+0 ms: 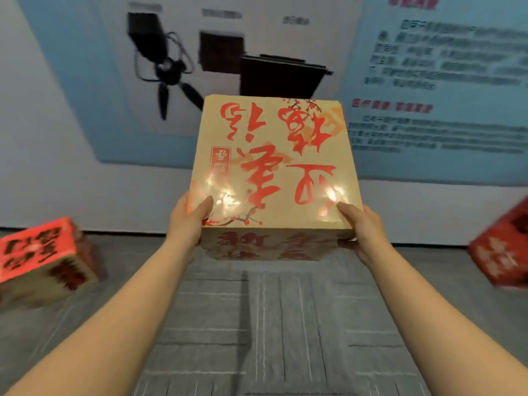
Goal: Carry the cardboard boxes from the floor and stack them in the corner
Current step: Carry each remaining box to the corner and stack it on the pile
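A brown cardboard box [274,167] with red brush lettering on its top is held up in front of me, above the grey floor. My left hand [188,218] grips its near left corner, thumb on the top face, fingers hidden down the side. My right hand [360,227] grips the near right corner the same way, thumb on top. A second box with a red top [43,258] sits on the floor at the far left. A red box [503,250] shows at the right edge, blurred.
A white and pale blue wall [85,138] with printed panels and text stands just ahead, meeting the floor behind the held box. Grey patterned carpet tiles [257,338] cover the floor between my arms.
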Available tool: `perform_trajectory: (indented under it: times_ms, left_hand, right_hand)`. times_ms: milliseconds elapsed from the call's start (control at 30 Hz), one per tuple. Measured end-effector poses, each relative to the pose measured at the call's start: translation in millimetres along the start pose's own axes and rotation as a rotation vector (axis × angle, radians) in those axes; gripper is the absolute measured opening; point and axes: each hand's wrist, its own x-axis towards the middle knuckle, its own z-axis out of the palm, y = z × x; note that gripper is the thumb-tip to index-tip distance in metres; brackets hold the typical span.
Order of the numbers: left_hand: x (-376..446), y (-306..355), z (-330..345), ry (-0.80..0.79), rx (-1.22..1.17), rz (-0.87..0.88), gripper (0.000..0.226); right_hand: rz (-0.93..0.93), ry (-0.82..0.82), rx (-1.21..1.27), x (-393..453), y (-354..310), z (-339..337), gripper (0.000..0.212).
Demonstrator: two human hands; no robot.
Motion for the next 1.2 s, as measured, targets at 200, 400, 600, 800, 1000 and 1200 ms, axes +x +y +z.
perform_trajectory:
  times_ms: [200, 400, 600, 800, 1000, 1200]
  left_hand:
    - [5.1, -0.7, 81.1, -0.268, 0.072, -0.008, 0.031]
    - [-2.4, 5.1, 165.7, -0.467, 0.1, -0.013, 0.031]
    - [-6.7, 4.7, 266.1, -0.597, 0.095, -0.036, 0.028]
    - [-9.1, 11.0, 395.5, -0.651, 0.103, -0.026, 0.033]
    - [-8.5, 22.0, 519.9, -0.71, 0.107, -0.009, 0.034]
    - [9.1, 20.8, 630.7, -0.78, 0.133, -0.023, 0.027]
  right_hand:
    - [-0.013, 0.283, 0.105, -18.3, -0.8, -70.3, 0.007]
    - [-0.052, 0.469, 0.185, -24.6, -8.2, -135.5, 0.011]
    - [-0.109, 0.604, 0.222, 3.3, -23.3, -209.5, 0.012]
    - [-0.132, 0.661, 0.266, 59.8, -52.5, -304.1, 0.012]
    - [-0.176, 0.705, 0.239, 115.9, -89.5, -396.9, 0.013]
    - [-0.202, 0.756, 0.262, 166.8, -116.3, -463.6, 0.01]
